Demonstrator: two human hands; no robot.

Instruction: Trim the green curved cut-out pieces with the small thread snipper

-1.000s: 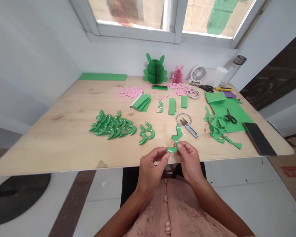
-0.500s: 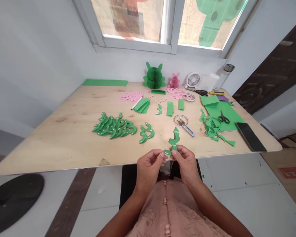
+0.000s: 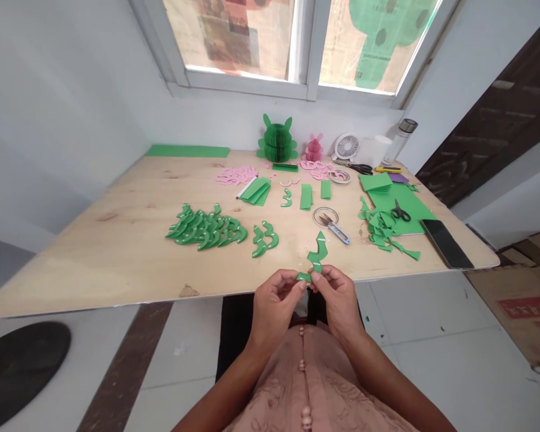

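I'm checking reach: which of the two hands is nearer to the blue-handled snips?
Right. The right hand is below the blue-handled snips in the picture, apart from them; the left hand is farther off, below and to their left.

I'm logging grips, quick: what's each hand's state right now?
Left hand: closed, pinching the near end of a wavy green paper strip.
Right hand: closed, holding the same strip farther along.

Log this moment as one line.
left hand: pinching wavy green paper strip, near end | right hand: pinching same strip | beyond: blue-handled thread snips | leftward: green cutout pile
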